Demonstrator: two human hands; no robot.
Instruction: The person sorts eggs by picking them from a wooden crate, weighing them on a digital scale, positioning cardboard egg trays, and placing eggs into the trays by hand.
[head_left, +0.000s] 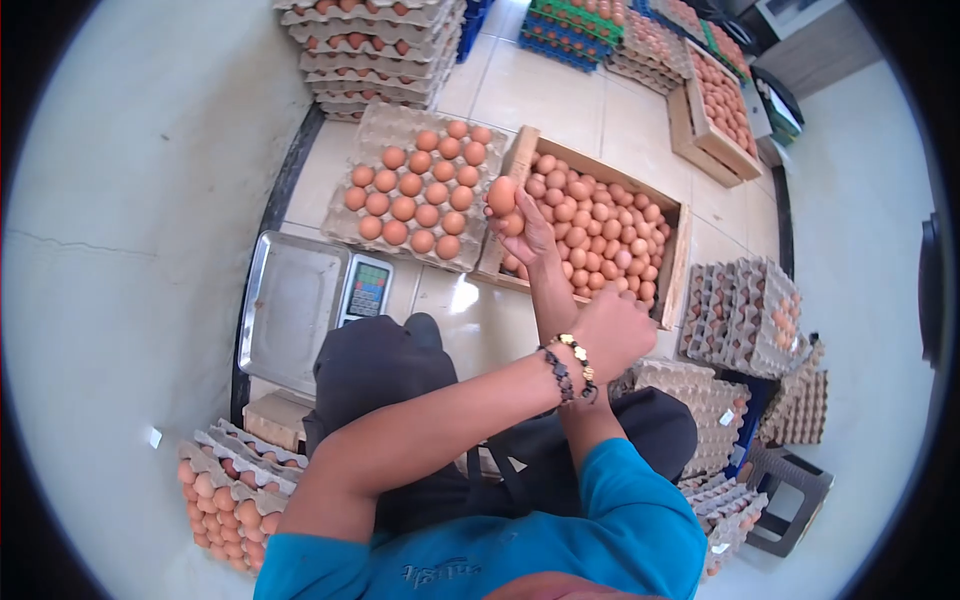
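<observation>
My right hand [530, 236] is closed around two brown eggs [503, 194], raised between the tray and the crate. Crossing over my right forearm, my left arm carries two bracelets. My left hand [622, 328] is at the near side of a wooden crate [684, 262] heaped with loose brown eggs [600, 215]. Its fingers point down toward those eggs and are mostly hidden behind the back of the hand. To the left of the crate lies a grey pulp egg tray [338, 222], partly filled with eggs [403, 208] and with bare cups around its edges.
A scale [365, 292] with a metal pan [292, 310] is beside my knee. Stacked egg trays stand at the far left [370, 60], right [745, 315] and lower left [230, 500]. Another wooden egg crate [712, 120] is farther back on the tiled floor.
</observation>
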